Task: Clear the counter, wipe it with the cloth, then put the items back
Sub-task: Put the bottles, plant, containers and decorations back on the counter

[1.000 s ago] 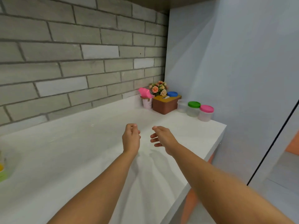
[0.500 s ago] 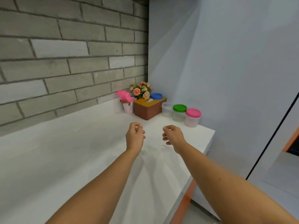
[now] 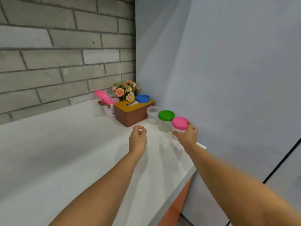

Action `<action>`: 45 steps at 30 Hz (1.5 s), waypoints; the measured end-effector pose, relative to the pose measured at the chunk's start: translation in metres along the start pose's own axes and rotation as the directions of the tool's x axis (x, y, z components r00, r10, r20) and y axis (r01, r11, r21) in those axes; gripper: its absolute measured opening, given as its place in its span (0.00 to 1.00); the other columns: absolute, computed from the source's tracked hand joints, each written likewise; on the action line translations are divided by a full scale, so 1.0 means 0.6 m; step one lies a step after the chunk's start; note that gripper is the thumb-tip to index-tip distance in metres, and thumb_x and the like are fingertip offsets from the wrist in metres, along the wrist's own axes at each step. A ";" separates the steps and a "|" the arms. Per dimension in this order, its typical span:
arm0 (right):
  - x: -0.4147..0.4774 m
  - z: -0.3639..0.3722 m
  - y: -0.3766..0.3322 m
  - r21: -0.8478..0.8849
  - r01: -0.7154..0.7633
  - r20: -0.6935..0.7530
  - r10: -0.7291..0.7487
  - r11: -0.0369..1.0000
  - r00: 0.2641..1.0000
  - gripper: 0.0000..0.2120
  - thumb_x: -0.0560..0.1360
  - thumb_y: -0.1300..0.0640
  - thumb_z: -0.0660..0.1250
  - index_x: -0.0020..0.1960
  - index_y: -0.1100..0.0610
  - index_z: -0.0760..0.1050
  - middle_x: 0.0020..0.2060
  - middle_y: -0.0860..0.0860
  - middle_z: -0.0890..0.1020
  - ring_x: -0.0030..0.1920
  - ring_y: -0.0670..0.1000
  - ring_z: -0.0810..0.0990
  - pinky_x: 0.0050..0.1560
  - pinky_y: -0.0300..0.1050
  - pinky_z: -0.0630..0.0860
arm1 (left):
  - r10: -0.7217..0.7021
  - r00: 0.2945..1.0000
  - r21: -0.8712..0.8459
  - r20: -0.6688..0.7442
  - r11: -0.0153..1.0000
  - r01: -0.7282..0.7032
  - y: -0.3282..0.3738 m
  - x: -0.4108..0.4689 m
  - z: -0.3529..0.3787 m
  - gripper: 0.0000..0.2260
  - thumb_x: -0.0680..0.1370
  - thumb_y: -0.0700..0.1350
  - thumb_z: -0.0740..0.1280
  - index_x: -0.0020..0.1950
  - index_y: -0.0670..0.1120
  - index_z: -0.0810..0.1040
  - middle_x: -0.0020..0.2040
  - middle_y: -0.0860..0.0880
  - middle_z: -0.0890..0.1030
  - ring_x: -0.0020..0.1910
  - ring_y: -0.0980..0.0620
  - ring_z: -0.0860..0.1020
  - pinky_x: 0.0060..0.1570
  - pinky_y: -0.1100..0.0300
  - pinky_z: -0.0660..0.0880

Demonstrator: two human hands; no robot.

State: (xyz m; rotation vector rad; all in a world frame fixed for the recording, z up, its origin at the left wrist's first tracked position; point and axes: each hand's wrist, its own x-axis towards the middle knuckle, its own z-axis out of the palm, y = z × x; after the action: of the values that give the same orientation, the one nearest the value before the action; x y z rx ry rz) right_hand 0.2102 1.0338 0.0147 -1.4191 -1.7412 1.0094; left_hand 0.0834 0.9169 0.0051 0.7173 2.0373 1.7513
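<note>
Jar (image 3: 180, 123) w/ pink lid: prob light, slick plastic, maybe empty. Right hand (image 3: 187, 136) grip curls round it just under lid; left hand (image 3: 137, 139) loosely curled, empty.

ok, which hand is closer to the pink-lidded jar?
Right. The right hand is on the pink-lidded jar, thumb and fingers around it. The left hand hovers over the counter to the jar's left, in front of the tissue box, holding nothing.
</note>
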 end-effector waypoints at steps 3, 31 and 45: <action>0.041 -0.011 0.018 -0.038 0.060 0.038 -0.059 0.997 0.998 0.46 0.65 0.53 0.78 0.74 0.52 0.55 0.66 0.58 0.62 0.67 0.60 0.64 0.68 0.52 0.64 | -0.025 1.000 0.009 0.006 1.000 0.025 -0.005 0.012 0.036 0.06 0.79 0.47 0.60 0.54 0.47 0.73 0.45 0.50 0.74 0.46 0.46 0.76 0.47 0.55 0.73; 0.104 -0.010 0.076 -0.029 0.289 0.102 -0.285 0.957 0.953 0.31 0.63 0.58 0.76 0.63 0.54 0.68 0.57 0.56 0.68 0.46 0.54 0.72 0.48 0.42 0.70 | -0.041 0.996 0.104 -0.076 0.993 0.048 -0.042 0.059 0.062 0.09 0.80 0.47 0.60 0.57 0.45 0.73 0.47 0.48 0.74 0.49 0.46 0.76 0.51 0.53 0.73; 0.036 0.000 0.038 0.060 0.474 0.340 -0.465 0.878 0.818 0.33 0.59 0.56 0.78 0.61 0.49 0.68 0.57 0.50 0.69 0.54 0.51 0.72 0.44 0.35 0.70 | -0.126 0.944 0.043 -0.304 0.988 0.146 -0.054 0.067 -0.049 0.18 0.82 0.49 0.51 0.65 0.40 0.70 0.64 0.39 0.72 0.61 0.40 0.71 0.64 0.47 0.69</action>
State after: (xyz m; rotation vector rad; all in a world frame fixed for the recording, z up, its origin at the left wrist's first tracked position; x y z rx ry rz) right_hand 0.2168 1.0576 -0.0048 -0.7765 -2.2229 0.9936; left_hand 0.0297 0.9136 -0.0197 0.3308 2.2889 1.8113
